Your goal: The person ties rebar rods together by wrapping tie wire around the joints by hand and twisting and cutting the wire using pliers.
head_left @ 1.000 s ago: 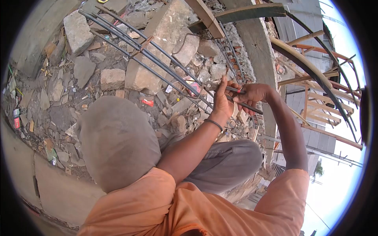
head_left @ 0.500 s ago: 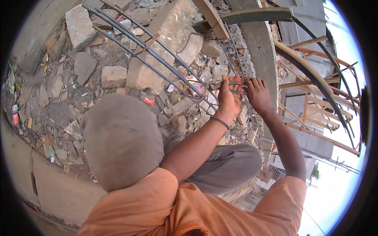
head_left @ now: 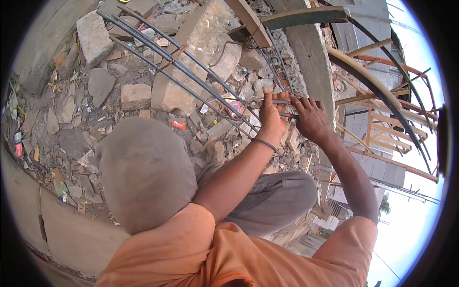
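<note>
Pincers (head_left: 285, 102) with dark, red-marked handles lie across my hands, their jaws at a tied joint of the long steel bars (head_left: 191, 79). My left hand (head_left: 273, 119), a dark band on its wrist, is at the handles near the jaws, with its thumb raised. The fingers of my right hand (head_left: 313, 120) are closed over the handle ends. Rusty ties (head_left: 179, 51) cross the bars, which slant from the upper left down to the jaws. My left palm partly hides the lower handle.
Broken concrete blocks (head_left: 94, 38) and rubble surround the bars. A wooden plank (head_left: 249, 21) stands above my hands, beside a concrete beam (head_left: 313, 52). Curved poles (head_left: 368, 71) and timber framing (head_left: 389, 129) are on the right. My bent knees (head_left: 146, 172) are below the bars.
The pincer handles, spread wide a second ago, are now closer together. My right hand has shifted from beside my left palm to the handle ends. The view has moved slightly.
</note>
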A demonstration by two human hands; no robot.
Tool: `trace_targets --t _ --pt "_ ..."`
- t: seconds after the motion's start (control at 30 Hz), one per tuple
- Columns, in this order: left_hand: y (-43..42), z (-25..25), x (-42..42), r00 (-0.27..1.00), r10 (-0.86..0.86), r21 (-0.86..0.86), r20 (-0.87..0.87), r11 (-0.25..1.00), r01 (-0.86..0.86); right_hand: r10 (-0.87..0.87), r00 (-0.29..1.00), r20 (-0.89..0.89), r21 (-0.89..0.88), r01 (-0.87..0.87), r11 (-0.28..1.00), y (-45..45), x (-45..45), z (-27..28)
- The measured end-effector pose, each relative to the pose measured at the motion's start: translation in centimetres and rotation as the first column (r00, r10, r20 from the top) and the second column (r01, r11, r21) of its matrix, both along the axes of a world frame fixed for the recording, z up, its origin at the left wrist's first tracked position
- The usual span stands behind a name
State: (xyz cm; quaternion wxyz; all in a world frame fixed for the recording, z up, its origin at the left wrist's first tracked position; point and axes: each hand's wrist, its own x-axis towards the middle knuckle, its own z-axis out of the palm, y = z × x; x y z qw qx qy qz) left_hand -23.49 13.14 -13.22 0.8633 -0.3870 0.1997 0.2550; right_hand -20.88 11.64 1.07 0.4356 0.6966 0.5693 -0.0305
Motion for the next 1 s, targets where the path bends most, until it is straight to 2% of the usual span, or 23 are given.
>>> trace_targets --t 0.1,0.13,0.17,0.2,0.23,0.27,0.3,0.37,0.4,0.5,0.53,0.6,0.67,0.77,0.8,0.87,0.93,1.0 --pt "-0.4 0.0 -0.2 0.999 -0.031 0.008 -0.017 0.999 0.031 -0.017 0.999 0.038 0.044 0.015 0.999 -1.7 1.2 -1.5" --pt "-0.7 -0.1 -0.2 0.998 -0.063 0.033 -0.026 0.997 0.064 -0.069 0.996 -0.048 0.008 0.069 0.998 -2.4 2.2 -1.7" --pt "-1.3 -0.5 -0.3 0.995 -0.095 0.062 -0.038 0.993 0.097 -0.365 0.912 -0.186 -0.116 0.349 0.930 -1.6 2.6 -1.4" --pt "-1.9 -0.6 -0.7 0.990 -0.133 0.091 -0.054 0.986 0.137 -0.636 0.720 -0.278 -0.274 0.575 0.771 -0.4 2.9 -0.8" --pt "-2.6 -0.8 -1.4 0.995 -0.099 0.149 -0.030 0.983 0.102 -0.841 0.443 -0.310 -0.446 0.713 0.541 0.3 3.0 -0.3" --pt "-2.9 -0.7 -2.1 0.998 -0.062 0.208 -0.002 0.976 0.061 -0.917 0.157 -0.367 -0.564 0.747 0.353 0.7 3.3 0.1" --pt "-2.8 -0.8 -2.6 0.999 -0.025 0.269 0.032 0.963 0.016 -0.929 0.100 -0.356 -0.585 0.752 0.305 1.1 3.6 0.2" --pt "-2.6 -0.7 -2.8 1.000 -0.020 0.278 0.021 0.961 0.014 -0.948 -0.015 -0.317 -0.631 0.750 0.199 1.4 4.0 0.3" --pt "-2.5 -0.7 -2.7 1.000 -0.018 0.288 -0.003 0.957 0.018 -0.932 0.053 -0.358 -0.582 0.768 0.267 0.8 4.4 0.0" --pt "-2.5 -0.1 -2.5 0.991 -0.054 0.280 -0.121 0.956 0.086 -0.627 0.498 -0.599 -0.289 0.596 0.749 -1.1 3.5 -0.3" --pt "-2.5 0.2 -2.4 0.983 -0.074 0.270 -0.167 0.956 0.117 -0.671 0.549 -0.498 -0.312 0.609 0.730 -1.0 3.1 0.2" --pt "-2.6 0.8 -2.9 0.960 -0.132 0.290 -0.247 0.935 0.204 -0.805 0.218 -0.552 -0.437 0.746 0.502 -1.5 2.6 0.4" --pt "-2.8 0.6 -3.2 0.932 -0.169 0.326 -0.322 0.904 0.276 -0.814 -0.110 -0.570 -0.565 0.772 0.291 -2.3 2.2 0.2" --pt "-3.1 -0.4 -3.3 0.895 -0.168 0.376 -0.413 0.864 0.336 -0.713 -0.365 -0.598 -0.660 0.730 0.180 -5.2 2.1 -2.0" --pt "-3.2 -0.2 -3.6 0.884 -0.157 0.377 -0.441 0.862 0.340 -0.688 -0.366 -0.627 -0.649 0.734 0.202 -6.1 1.8 -2.6" --pt "-3.5 -0.4 -3.7 0.878 -0.126 0.378 -0.461 0.867 0.323 -0.665 -0.282 -0.692 -0.579 0.767 0.277 -6.8 1.5 -3.3" --pt "-3.6 -1.5 -3.0 0.916 -0.146 0.404 -0.373 0.863 0.302 -0.647 -0.154 -0.747 -0.484 0.793 0.370 -7.4 2.4 -3.9" --pt "-3.2 -2.1 -3.2 0.949 -0.190 0.450 -0.252 0.845 0.289 -0.727 0.004 -0.687 -0.436 0.798 0.416 -5.6 2.9 -2.8"
